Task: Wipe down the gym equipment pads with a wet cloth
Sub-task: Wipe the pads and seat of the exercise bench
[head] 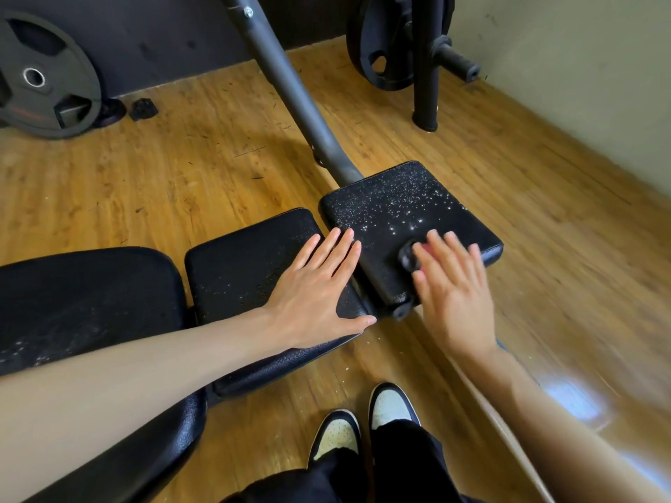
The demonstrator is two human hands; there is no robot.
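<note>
Two bare hands over black gym pads, held apart. Left hand (pixel 316 295) lies flat on the middle pad (pixel 239 263), fingers straight, thumb spread along the pad's near edge. Right hand (pixel 454 285) is motion-blurred at the near edge of the end pad (pixel 392 201), fingers spread. A dark round thing (pixel 407 256) with a pinkish patch sits at its thumb side, but I cannot tell if the hand grips it or what it is. White specks or droplets cover the end pad beyond the right fingertips, fewer on the middle pad under the left hand. Big seat pad (pixel 83 295) is left of the left forearm, dusty streaks on it. Grey frame tube (pixel 290 92) rises beyond both hands. Weight plate (pixel 43 78) far left of the left hand has reddish writing, too small to read. Another plate (pixel 385 41) hangs on a post beyond the right hand. Black-and-white shoes (pixel 363 422) below, between the forearms, on the wooden floor (pixel 145 176).
</note>
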